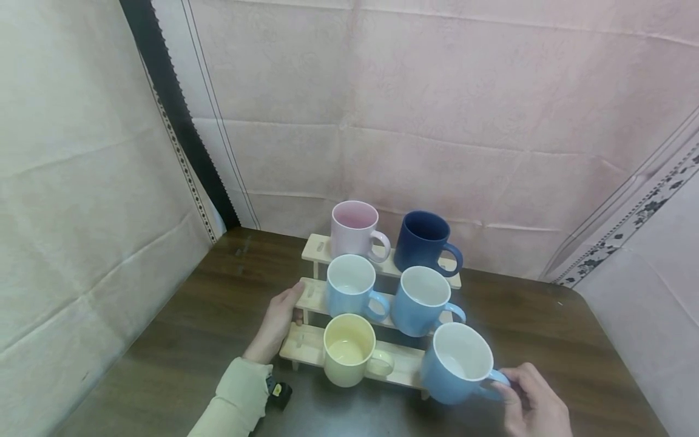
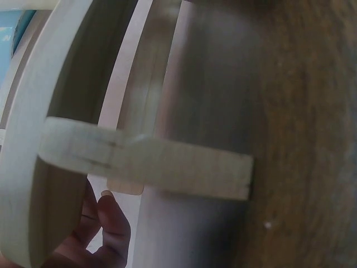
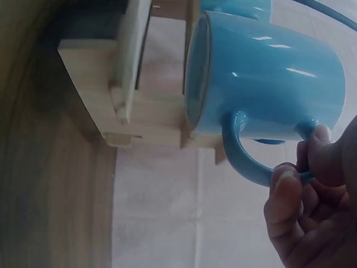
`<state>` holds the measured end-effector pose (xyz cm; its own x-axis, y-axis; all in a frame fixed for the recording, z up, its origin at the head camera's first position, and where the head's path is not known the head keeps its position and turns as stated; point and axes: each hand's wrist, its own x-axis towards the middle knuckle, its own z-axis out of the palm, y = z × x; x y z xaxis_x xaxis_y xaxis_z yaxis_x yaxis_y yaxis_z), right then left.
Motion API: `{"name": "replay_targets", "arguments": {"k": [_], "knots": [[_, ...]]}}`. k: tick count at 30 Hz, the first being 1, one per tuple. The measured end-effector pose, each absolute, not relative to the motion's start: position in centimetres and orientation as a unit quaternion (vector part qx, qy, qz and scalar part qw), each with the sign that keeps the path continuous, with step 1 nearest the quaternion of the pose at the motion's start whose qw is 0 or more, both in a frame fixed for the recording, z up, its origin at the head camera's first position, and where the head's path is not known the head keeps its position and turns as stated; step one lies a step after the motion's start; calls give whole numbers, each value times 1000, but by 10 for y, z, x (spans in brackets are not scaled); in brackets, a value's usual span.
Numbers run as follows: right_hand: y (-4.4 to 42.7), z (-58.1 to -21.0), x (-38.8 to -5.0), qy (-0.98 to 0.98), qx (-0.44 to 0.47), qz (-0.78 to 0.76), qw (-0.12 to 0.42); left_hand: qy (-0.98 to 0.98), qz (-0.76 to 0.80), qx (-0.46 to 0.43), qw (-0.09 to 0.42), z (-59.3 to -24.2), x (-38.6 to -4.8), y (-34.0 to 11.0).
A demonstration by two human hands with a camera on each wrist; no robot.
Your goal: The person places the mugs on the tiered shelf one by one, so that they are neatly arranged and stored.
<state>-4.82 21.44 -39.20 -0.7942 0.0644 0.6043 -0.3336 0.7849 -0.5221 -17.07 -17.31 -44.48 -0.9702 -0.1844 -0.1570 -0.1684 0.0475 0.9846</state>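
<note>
A three-tier wooden rack (image 1: 406, 363) stands on the table with mugs on its steps. My left hand (image 1: 277, 325) grips the left end of the middle step; in the left wrist view, curled fingers (image 2: 114, 223) show beside the board. With my right hand (image 1: 532, 397) I pinch the handle of a light blue mug (image 1: 455, 364) at the right end of the lowest step. In the right wrist view the mug's base looks raised off that step. A yellow mug (image 1: 344, 358) sits on the same step, towards the left.
Two more light blue mugs, a left one (image 1: 346, 297) and a right one (image 1: 415, 309), occupy the middle step. On the top step are a pink mug (image 1: 349, 233) and a navy mug (image 1: 412, 246). Cloth (image 1: 437, 109) hangs behind the brown table (image 1: 185, 340) and at both sides.
</note>
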Motion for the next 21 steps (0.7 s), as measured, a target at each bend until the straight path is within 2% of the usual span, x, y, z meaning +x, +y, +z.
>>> {"name": "replay_targets", "arguments": {"k": [7, 15, 21], "knots": [[211, -401, -57, -900, 120, 314, 279, -724, -680, 119, 1, -445, -170, -174], [201, -404, -60, -920, 94, 321, 205, -723, -680, 122, 2, -445, -170, -173], [198, -408, -63, -917, 100, 332, 197, -722, -681, 121, 1, -439, -167, -172]]}}
